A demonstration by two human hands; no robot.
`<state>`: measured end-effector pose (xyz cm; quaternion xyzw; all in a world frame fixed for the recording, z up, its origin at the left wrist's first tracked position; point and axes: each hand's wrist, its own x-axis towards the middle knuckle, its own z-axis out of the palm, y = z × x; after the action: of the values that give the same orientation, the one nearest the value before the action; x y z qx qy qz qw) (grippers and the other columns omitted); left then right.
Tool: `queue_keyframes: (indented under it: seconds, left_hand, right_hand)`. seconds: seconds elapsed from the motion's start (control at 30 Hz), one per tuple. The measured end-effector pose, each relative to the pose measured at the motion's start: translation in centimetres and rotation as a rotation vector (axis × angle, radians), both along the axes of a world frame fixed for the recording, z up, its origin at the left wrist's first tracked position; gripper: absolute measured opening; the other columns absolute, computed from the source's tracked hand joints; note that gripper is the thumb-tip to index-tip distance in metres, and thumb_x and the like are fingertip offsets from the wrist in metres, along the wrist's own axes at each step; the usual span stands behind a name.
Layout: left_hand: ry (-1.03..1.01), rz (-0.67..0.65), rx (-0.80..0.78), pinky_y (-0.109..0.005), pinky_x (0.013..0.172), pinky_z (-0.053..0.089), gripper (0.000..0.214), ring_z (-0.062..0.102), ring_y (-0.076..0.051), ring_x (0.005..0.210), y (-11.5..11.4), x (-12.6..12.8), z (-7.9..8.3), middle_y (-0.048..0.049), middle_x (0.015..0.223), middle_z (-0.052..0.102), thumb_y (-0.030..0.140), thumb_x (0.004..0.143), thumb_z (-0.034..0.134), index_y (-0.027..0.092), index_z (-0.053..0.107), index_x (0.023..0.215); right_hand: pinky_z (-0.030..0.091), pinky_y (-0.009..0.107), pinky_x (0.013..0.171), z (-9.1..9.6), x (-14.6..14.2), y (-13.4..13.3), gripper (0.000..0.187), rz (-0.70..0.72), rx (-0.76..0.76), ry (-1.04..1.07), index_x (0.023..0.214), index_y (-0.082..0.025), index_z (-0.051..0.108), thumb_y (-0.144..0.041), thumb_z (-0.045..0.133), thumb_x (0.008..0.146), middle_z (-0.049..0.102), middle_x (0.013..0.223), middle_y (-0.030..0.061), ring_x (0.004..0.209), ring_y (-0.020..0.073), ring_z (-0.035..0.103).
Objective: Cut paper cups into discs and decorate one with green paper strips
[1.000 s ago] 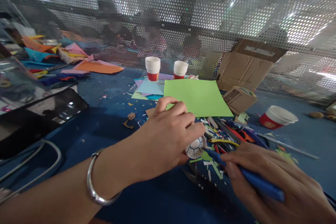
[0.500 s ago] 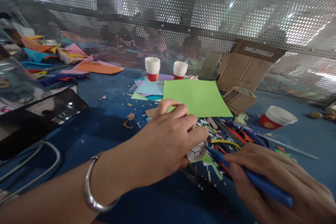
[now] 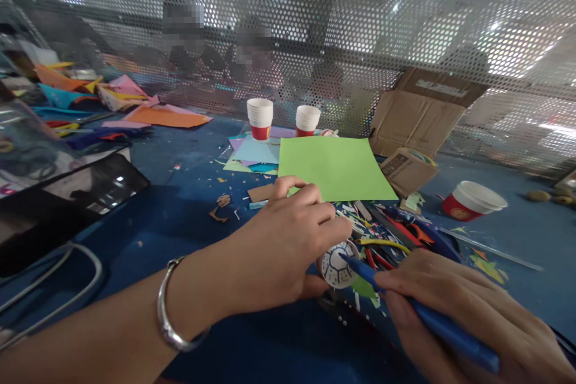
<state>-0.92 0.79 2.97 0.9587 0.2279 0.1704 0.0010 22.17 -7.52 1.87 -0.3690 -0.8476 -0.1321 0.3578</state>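
Observation:
My left hand (image 3: 294,243), a silver bangle on its wrist, is closed around a small paper cup (image 3: 338,273) tipped so that its round white end faces me. Dark blue lines and dots form a pattern on that end. The cup's side is mostly hidden by my fingers. In my right hand (image 3: 468,318) is a blue marker (image 3: 450,327), gripped like a pen, its tip at the middle of the patterned end. Paper scraps (image 3: 366,219) and several tools lie just beyond both hands.
Green paper (image 3: 335,165) lies ahead, with two cup stacks, one on the left (image 3: 260,117), behind it. Cardboard boxes (image 3: 416,111) lean on the perforated screen. Another cup (image 3: 472,201) tilts at right. A black glossy device (image 3: 103,186) and white cable (image 3: 96,264) are left.
The marker tip has shifted left from the rim to the middle of the cup's end. The cup is turned a little more toward me, showing more of its pattern.

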Motion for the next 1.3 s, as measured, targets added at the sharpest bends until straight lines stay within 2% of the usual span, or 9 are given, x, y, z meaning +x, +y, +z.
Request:
queue_keyframes:
  seconds: [0.2, 0.63, 0.87, 1.13, 1.3]
  left_hand:
    - [0.011, -0.01, -0.014, -0.045, 0.094, 0.027, 0.036, 0.054, -0.027, 0.098, -0.1, 0.0, -0.1, -0.0017, 0.099, 0.068, 0.044, 0.082, 0.077, 0.02, 0.058, 0.102]
    - [0.03, -0.03, -0.009, -0.046, 0.094, 0.029, 0.033, 0.055, -0.027, 0.098, 0.0, 0.0, 0.2, -0.0025, 0.099, 0.069, 0.04, 0.083, 0.076, 0.02, 0.058, 0.102]
    - [0.033, 0.013, 0.022, -0.048, 0.098, 0.028, 0.037, 0.054, -0.028, 0.1, 0.0, 0.0, 0.1, -0.0038, 0.1, 0.069, 0.043, 0.081, 0.078, 0.02, 0.06, 0.103]
    - [0.011, 0.017, 0.048, -0.049, 0.101, 0.025, 0.036, 0.054, -0.027, 0.099, 0.2, -0.1, -0.3, -0.0024, 0.098, 0.068, 0.048, 0.085, 0.072, 0.02, 0.059, 0.103]
    - [0.035, 0.013, 0.034, -0.046, 0.097, 0.027, 0.036, 0.054, -0.027, 0.099, 0.1, -0.1, 0.0, -0.0026, 0.099, 0.068, 0.045, 0.083, 0.075, 0.02, 0.059, 0.103]
  right_hand:
    - [0.061, 0.017, 0.083, 0.4, -0.7, 0.3, 0.011, 0.009, 0.007, 0.02, 0.093, -0.019, 0.069, -0.012, 0.062, 0.089, 0.079, 0.075, 0.0004, 0.07, 0.0116, 0.077]
    - [0.061, 0.019, 0.089, -0.3, 0.0, 0.5, 0.021, 0.044, -0.049, -0.023, 0.103, -0.02, 0.067, -0.01, 0.066, 0.085, 0.079, 0.084, -0.0006, 0.078, 0.0126, 0.077]
    - [0.06, 0.016, 0.088, -0.2, -0.3, 0.2, 0.017, 0.052, -0.018, -0.002, 0.097, -0.021, 0.067, -0.009, 0.064, 0.085, 0.079, 0.078, -0.002, 0.074, 0.0102, 0.076]
    - [0.06, 0.015, 0.084, 0.3, -0.4, 0.5, 0.016, 0.062, 0.001, -0.012, 0.092, -0.02, 0.068, -0.007, 0.063, 0.083, 0.078, 0.073, -0.0013, 0.068, 0.0107, 0.076]
    - [0.065, 0.024, 0.073, 0.1, -1.2, 0.3, 0.011, -0.029, 0.049, 0.02, 0.091, -0.025, 0.073, -0.019, 0.066, 0.085, 0.078, 0.078, 0.0014, 0.073, 0.0185, 0.077]
